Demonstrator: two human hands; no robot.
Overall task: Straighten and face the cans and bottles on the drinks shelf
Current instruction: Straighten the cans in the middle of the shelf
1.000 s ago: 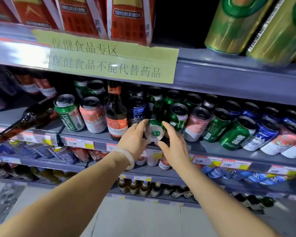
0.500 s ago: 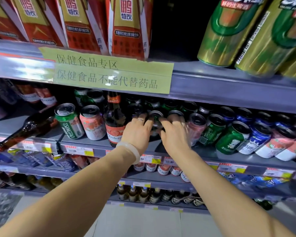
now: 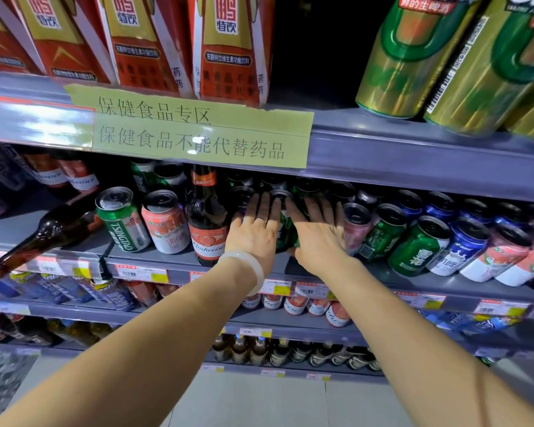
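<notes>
Green can [image 3: 285,229] is being pressed between flat-fingered left hand [image 3: 255,232] and right hand [image 3: 318,238]; toppled bottle [image 3: 43,234] and leaning cans [image 3: 420,245] are still being left unstraightened.

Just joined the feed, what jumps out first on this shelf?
Both hands, left hand and right hand, lie with straight fingers against a green can mid-shelf. Left of them, a brown bottle lies tipped over the shelf edge beside an upright Budweiser bottle.

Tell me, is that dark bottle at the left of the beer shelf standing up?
No, tipped over. The dark bottle lies slanted, its neck poking past the shelf edge.
</notes>
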